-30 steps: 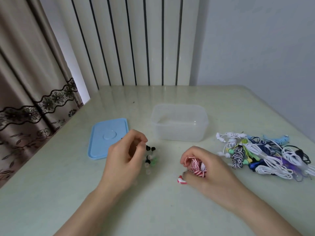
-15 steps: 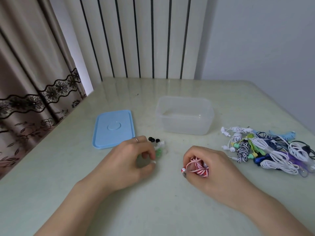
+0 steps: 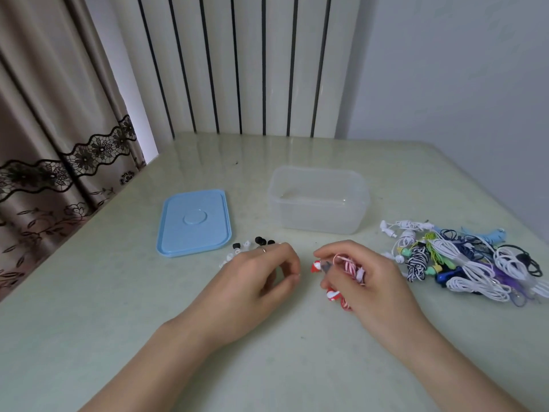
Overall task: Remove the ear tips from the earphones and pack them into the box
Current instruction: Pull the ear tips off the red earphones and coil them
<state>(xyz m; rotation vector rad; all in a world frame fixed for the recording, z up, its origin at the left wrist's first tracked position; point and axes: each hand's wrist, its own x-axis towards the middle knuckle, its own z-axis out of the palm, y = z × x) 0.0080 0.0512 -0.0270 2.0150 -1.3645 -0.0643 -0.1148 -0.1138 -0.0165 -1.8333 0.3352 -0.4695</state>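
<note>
My right grip (image 3: 361, 272) pinches the red-white earphones (image 3: 347, 267), cable bunched in the palm, one bud poking out twd my left grip (image 3: 261, 278). Left fingers curl loosely over the counter (image 3: 89, 307), can't tell if they pinch anything. Loose ear tips (image 3: 252, 245) lie just behind it, near the blue lid (image 3: 194, 223). Clear box (image 3: 319, 200) sits open further back; more earphones (image 3: 463, 257) piled at right.
</note>
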